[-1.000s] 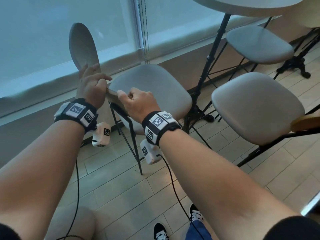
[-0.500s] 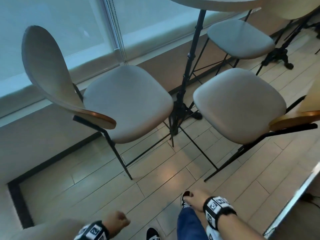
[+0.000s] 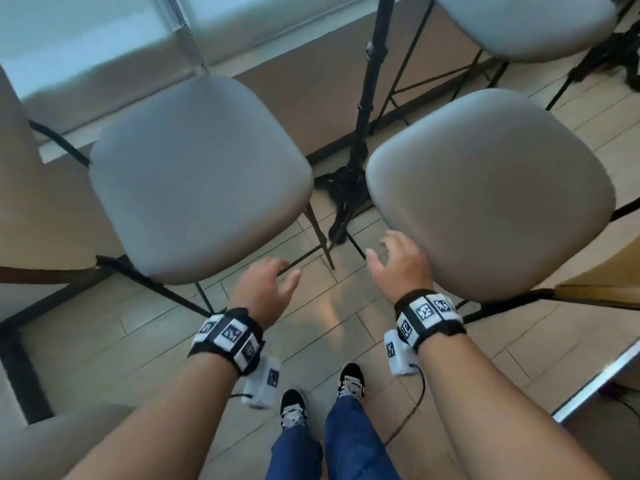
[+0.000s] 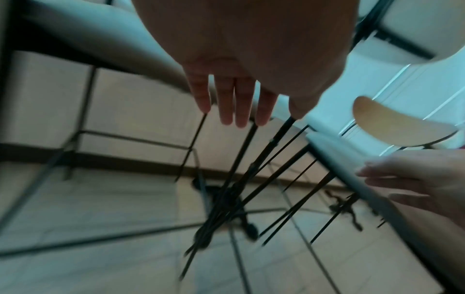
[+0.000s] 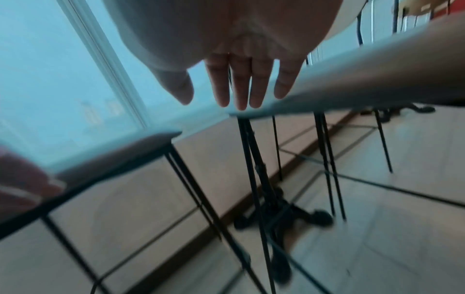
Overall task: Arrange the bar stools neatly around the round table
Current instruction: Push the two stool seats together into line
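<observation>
Two bar stools with grey seats stand side by side before me, the left stool (image 3: 201,174) and the right stool (image 3: 485,188). The round table's black pole (image 3: 370,81) and its foot (image 3: 346,188) rise between them. A third stool (image 3: 526,22) stands beyond the pole. My left hand (image 3: 277,275) hovers open by the near right corner of the left seat. My right hand (image 3: 391,258) is open, fingers spread, at the near left edge of the right seat; whether it touches is unclear. Both wrist views show straight fingers (image 4: 236,103) (image 5: 241,85) holding nothing.
The left stool's backrest (image 3: 14,188) is at the left edge, the right stool's wooden backrest (image 3: 609,271) at the right. A window sill (image 3: 114,71) and low wall run behind. My shoes (image 3: 351,379) stand on the tiled floor; another black table foot (image 3: 609,64) is far right.
A second ago both hands gripped the left stool's backrest. They let go, dropped low, and now reach open into the gap between the two stools. The view has tilted down and closer.
</observation>
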A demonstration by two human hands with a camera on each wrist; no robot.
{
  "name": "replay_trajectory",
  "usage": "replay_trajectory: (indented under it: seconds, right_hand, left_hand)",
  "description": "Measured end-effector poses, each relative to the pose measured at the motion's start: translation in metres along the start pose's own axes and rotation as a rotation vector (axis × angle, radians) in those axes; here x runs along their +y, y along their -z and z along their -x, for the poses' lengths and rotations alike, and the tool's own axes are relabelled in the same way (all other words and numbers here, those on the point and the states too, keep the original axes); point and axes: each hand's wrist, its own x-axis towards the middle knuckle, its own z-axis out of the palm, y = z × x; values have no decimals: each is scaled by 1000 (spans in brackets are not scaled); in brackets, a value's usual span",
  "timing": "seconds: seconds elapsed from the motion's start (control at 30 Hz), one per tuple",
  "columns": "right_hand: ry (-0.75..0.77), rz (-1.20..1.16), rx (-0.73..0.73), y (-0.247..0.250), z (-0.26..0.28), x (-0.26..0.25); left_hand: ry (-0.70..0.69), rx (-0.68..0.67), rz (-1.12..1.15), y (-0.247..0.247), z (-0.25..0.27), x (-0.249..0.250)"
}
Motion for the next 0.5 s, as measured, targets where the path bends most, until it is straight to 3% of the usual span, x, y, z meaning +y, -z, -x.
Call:
replay_trajectory:
  seconds: [0.07,0.13,0.3,0.4,0.5]
  right_hand:
    - [51,-28,114,11,-36,-12]
    - [80,15,176,13,-66,-18]
    - [-62,229,183,5,-119,1]
    - [-129,345,200,-6,-130,13]
    - [-116,409,220,-12,-131,17]
  left_hand:
    - [-113,186,18,10,-47,18]
    - [-150,253,11,17,-87,26]
    - [-104,179,-178,7,-155,17]
    - [-95,131,-370,-4,-170,4]
    - [-117,142,-416,-6,-176,-1]
